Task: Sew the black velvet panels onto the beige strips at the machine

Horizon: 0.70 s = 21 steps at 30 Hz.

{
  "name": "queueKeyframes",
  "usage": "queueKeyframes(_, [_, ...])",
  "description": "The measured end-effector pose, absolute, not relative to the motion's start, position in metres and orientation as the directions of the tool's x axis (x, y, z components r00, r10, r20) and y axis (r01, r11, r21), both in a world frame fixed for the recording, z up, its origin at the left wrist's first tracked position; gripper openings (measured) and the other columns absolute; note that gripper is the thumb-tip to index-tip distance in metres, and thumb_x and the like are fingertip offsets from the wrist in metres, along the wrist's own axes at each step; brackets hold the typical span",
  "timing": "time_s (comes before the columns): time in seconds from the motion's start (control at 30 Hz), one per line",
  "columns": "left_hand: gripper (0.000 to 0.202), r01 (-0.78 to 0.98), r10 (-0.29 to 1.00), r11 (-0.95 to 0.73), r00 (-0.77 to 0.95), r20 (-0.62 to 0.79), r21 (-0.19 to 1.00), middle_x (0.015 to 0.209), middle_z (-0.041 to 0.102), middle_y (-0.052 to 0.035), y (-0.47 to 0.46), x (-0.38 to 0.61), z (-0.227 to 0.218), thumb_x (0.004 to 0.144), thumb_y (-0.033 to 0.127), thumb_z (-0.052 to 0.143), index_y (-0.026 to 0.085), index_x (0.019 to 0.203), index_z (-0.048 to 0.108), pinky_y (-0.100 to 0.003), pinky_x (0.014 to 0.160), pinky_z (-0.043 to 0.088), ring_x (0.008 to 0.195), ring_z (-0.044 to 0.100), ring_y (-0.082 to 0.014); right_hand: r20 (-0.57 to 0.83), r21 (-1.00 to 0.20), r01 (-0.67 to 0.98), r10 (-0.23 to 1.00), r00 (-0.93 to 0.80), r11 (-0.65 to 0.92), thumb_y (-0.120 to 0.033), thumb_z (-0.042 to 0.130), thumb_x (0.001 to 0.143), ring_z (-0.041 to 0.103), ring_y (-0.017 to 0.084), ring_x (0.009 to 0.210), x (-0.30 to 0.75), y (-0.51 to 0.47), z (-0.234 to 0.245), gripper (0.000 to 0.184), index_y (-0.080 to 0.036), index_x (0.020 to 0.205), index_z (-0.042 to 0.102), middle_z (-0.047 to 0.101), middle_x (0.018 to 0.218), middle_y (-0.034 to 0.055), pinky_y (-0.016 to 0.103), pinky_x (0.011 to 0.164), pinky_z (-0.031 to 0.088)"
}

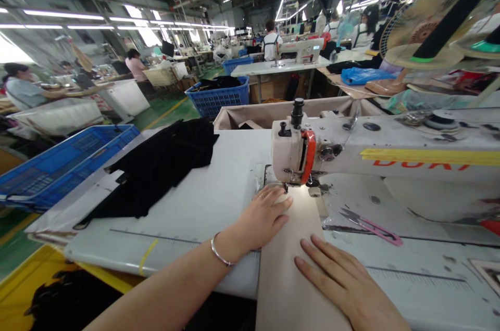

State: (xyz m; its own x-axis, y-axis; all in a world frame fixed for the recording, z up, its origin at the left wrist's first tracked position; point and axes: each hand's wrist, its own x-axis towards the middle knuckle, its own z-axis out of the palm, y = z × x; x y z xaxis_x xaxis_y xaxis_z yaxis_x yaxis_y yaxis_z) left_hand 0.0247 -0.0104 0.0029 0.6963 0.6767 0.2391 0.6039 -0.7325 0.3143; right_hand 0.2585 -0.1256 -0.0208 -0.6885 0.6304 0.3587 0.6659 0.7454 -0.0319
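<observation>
A long beige strip of material (pixel 285 263) runs from the front edge of the table up under the needle area of a white sewing machine (pixel 291 159). My left hand (pixel 265 216) lies on the strip's left edge close to the presser foot, fingers stretched toward it. Farther down, my right hand (pixel 339 274) rests flat on the strip's right side, its fingers apart. Pink-handled thread snips (pixel 373 227) lie on the machine bed to the right of the strip. Black fabric pieces (pixel 156 169) are piled at the table's left.
A blue crate (pixel 70 159) stands off the table's left side, and a yellow bin (pixel 39 284) with black items sits below it. Behind are another blue basket (pixel 221 97) and a second sewing machine (pixel 300 50). Thread cones (pixel 441 34) stand at upper right. Several people work farther off.
</observation>
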Motion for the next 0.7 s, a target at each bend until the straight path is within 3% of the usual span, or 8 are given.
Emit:
queueKeyframes(0.07, [0.043,0.556,0.645,-0.747,0.738,0.198,0.364,0.146,0.04,-0.0077,-0.007,0.015,0.009,0.094,0.032,0.049,0.024,0.136,0.047,-0.046,0.118,0.026,0.139,0.032,-0.0239,0.35,-0.09,0.652,0.637,-0.687,0.753,-0.021,0.045,0.084,0.041,0.024,0.132,0.264,-0.125,-0.014,0.063,-0.027,0.146,0.034,0.04,0.144,0.0021,0.038,0.091,0.053])
queueKeyframes(0.17, [0.04,0.556,0.649,-0.721,0.751,0.122,0.414,0.141,0.049,-0.0021,0.012,-0.025,0.022,0.096,0.031,0.044,0.028,0.136,0.047,-0.035,0.113,0.036,0.131,0.045,-0.0174,0.368,-0.1,0.624,0.612,-0.7,0.775,-0.013,0.042,0.081,0.052,0.017,0.122,0.274,-0.111,-0.012,0.063,-0.033,0.141,0.041,0.049,0.138,-0.0035,0.031,0.088,0.055])
queueKeyframes(0.27, [0.034,0.886,0.904,-0.416,0.378,0.201,0.204,0.132,0.057,-0.0026,0.044,-0.093,0.037,0.096,0.025,0.04,0.025,0.125,0.057,-0.034,0.112,0.036,0.126,0.049,-0.0175,0.444,-0.033,0.69,0.63,-0.638,0.723,-0.022,0.047,0.083,0.061,0.02,0.109,0.269,-0.082,-0.024,0.05,-0.033,0.131,0.053,0.057,0.13,-0.0031,0.036,0.084,0.057])
queueKeyframes(0.37, [0.042,0.996,0.946,-0.06,0.034,0.323,0.069,0.139,0.047,-0.018,0.069,-0.162,0.048,0.092,0.03,0.049,0.011,0.129,0.052,-0.052,0.111,0.03,0.132,0.04,-0.0327,0.47,-0.048,0.763,0.688,-0.553,0.645,-0.033,0.048,0.086,0.06,0.025,0.111,0.248,-0.053,-0.039,0.042,-0.029,0.126,0.058,0.058,0.129,0.0016,0.046,0.09,0.053])
queueKeyframes(0.43, [0.054,0.999,0.947,0.025,-0.037,0.319,0.042,0.136,0.048,-0.0216,0.078,-0.195,0.052,0.087,0.036,0.058,0.007,0.132,0.048,-0.051,0.106,0.035,0.126,0.045,-0.0355,0.476,-0.076,0.764,0.697,-0.536,0.64,-0.034,0.048,0.087,0.057,0.026,0.115,0.238,-0.041,-0.046,0.042,-0.028,0.128,0.056,0.056,0.131,0.0027,0.048,0.094,0.05])
queueKeyframes(0.57, [0.045,0.996,0.951,0.091,-0.082,0.3,-0.017,0.127,0.057,-0.0121,0.085,-0.23,0.059,0.089,0.038,0.055,0.015,0.127,0.053,-0.036,0.103,0.04,0.118,0.054,-0.0247,0.504,-0.071,0.754,0.676,-0.538,0.653,-0.038,0.049,0.088,0.054,0.025,0.118,0.239,-0.037,-0.056,0.046,-0.031,0.133,0.051,0.051,0.136,0.0008,0.046,0.096,0.049])
queueKeyframes(0.7, [0.04,0.974,0.937,0.213,-0.182,0.3,-0.076,0.115,0.063,-0.016,0.083,-0.248,0.064,0.085,0.023,0.055,0.012,0.123,0.055,-0.04,0.095,0.045,0.109,0.059,-0.0286,0.532,-0.07,0.747,0.658,-0.533,0.662,-0.04,0.049,0.087,0.056,0.026,0.115,0.244,-0.038,-0.057,0.046,-0.033,0.133,0.051,0.053,0.134,-0.0003,0.046,0.092,0.051])
